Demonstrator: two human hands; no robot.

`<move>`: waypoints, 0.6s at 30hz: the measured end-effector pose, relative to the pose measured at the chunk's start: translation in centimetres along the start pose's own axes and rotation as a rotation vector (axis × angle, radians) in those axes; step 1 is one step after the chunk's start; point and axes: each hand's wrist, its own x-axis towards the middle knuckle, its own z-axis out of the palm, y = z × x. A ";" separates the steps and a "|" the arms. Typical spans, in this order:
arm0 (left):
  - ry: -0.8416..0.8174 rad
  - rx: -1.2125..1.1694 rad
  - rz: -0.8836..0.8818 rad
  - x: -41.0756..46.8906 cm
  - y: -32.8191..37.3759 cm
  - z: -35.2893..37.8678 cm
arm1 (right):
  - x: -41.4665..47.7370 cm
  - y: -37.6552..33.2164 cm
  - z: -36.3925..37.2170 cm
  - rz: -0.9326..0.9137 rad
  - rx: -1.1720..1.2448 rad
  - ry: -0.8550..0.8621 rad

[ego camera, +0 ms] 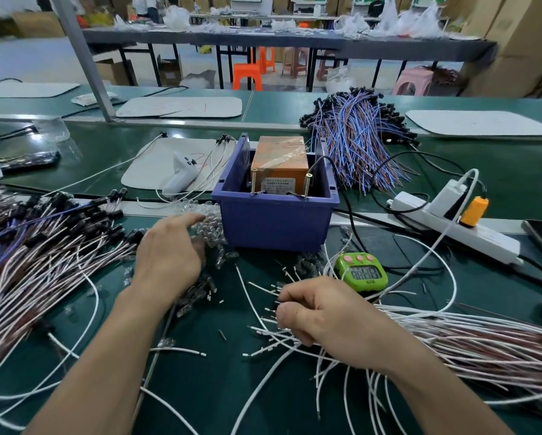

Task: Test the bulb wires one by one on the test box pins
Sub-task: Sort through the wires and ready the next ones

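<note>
Green bench (200, 387) bears bulb wires (420, 324) pinched in the right grip (326, 318); left grip (169, 249) rests slack on bulbs (213, 237).

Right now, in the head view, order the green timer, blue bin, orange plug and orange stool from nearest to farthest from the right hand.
From the right hand:
1. green timer, just beyond it
2. blue bin, ahead at centre
3. orange plug, far right
4. orange stool, floor beyond the benches
</note>
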 end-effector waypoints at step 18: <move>0.031 0.196 0.097 0.2 -0.4 0.0 | 1.1 1.4 0.0 -0.032 0.309 0.222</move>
